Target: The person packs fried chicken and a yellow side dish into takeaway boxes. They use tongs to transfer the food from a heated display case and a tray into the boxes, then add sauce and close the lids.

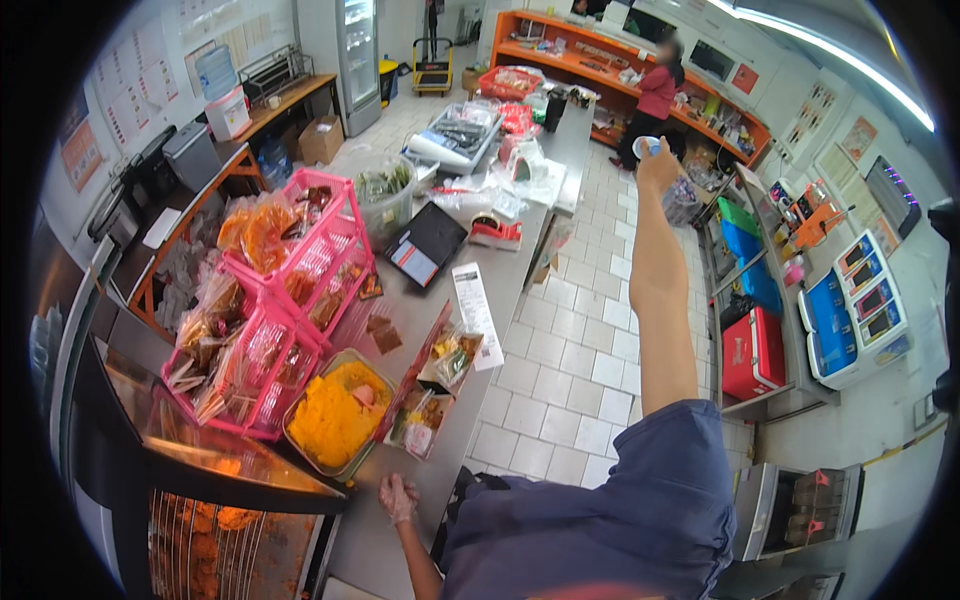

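My right arm reaches out over the tiled floor, and my right hand (658,169) grips a small white and blue cup-like item (643,145) whose exact kind is unclear. In a clear plastic glove, my left hand (398,498) rests on the steel counter (375,544) with loosely bent fingers and nothing visible in it. Just beyond it lie a metal tray of yellow rice (337,416) and an open food box (420,424) with food and small bags inside. A printed receipt (474,311) lies partly under the box's far end.
Stacked pink baskets (289,330) hold bagged sauces and utensils. Behind them are a tablet (426,244), a tape dispenser (495,232) and a clear tub (382,187). A heated display (225,547) stands left. A person (654,94) stands by orange shelving (559,56). Coolers (754,352) line the right.
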`<control>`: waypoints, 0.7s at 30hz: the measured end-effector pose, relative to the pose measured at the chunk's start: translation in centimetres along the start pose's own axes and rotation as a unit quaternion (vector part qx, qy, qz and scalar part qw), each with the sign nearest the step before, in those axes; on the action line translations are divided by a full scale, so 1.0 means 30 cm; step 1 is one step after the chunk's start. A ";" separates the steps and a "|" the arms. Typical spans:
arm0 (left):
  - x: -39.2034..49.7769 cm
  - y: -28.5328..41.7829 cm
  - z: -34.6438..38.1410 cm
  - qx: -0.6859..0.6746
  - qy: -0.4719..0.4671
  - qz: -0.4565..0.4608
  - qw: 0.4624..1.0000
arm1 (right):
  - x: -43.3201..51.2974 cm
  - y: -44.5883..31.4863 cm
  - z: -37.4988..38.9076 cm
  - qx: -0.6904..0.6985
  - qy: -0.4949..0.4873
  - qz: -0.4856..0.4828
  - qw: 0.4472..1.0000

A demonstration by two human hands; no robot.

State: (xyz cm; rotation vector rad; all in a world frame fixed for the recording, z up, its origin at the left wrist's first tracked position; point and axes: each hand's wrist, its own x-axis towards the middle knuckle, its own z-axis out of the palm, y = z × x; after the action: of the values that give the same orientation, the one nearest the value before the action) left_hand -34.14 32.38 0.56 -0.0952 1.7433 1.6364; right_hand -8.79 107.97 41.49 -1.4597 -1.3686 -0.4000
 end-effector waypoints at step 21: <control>-0.014 0.014 0.011 0.013 0.005 0.011 1.000 | 0.231 -0.346 -0.036 0.088 0.028 -0.071 0.993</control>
State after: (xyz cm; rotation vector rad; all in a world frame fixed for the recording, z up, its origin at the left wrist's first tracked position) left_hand -33.91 32.59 1.18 -0.0735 1.7788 1.6308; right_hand -15.39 108.60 52.11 -1.2038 -1.4296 -0.3960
